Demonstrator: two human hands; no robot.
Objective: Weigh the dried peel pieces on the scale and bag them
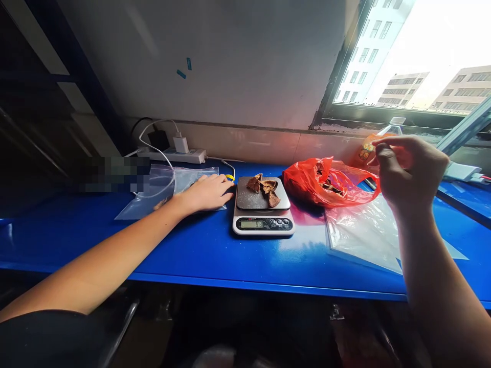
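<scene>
My left hand lies palm down with its fingers stretched out, just left of a white kitchen scale. It rests over part of a clear zip bag. Several brown, dried, bark-like pieces sit on the scale's metal plate, and the display is lit with digits. My right hand is raised on the right, fingers curled and thumb against them; whatever they may hold is hidden. Behind and left of it, an open red plastic bag contains more brown pieces, its edge reaching toward my wrist.
Stacked clear plastic bags lie at right on the blue table. A power strip with a white charger and cables runs along the wall. A bottle stands by the window behind my right hand.
</scene>
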